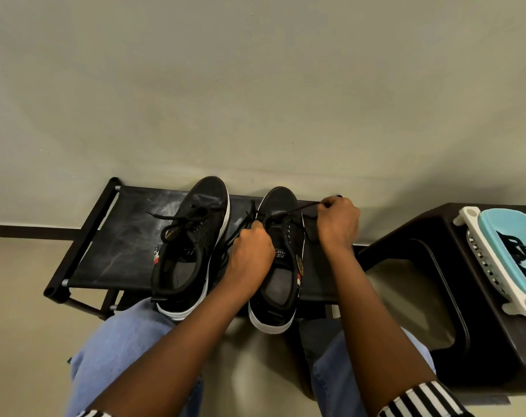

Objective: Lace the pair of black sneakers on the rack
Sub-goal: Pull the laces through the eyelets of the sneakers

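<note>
Head view
Room: pale wall at the back, pale floor below, with a low black rack (111,245) standing against the wall.
Person: sitting in front of the rack, blue jeans on both knees, striped sleeves at the bottom edge.
Left sneaker (189,248): black with a white sole, on the rack, toe to the wall, just left of the left-hand fingers; its lace is threaded and lies loose on top.
Right sneaker (281,266): black with a white sole, on the rack between the two hands, its heel sticking out over the front edge.
Left hand (251,251): fingers curled tight around one end of the black lace (298,209), right over the sneaker's tongue.
Right hand (338,224): fingers pinched together on the other end of the lace, pulling it out to the right, past the toe.
Dark stool (412,236): to the right of the right-hand fingers.
Basket (478,257): white and light blue, on the stool, with black laces inside.
</note>
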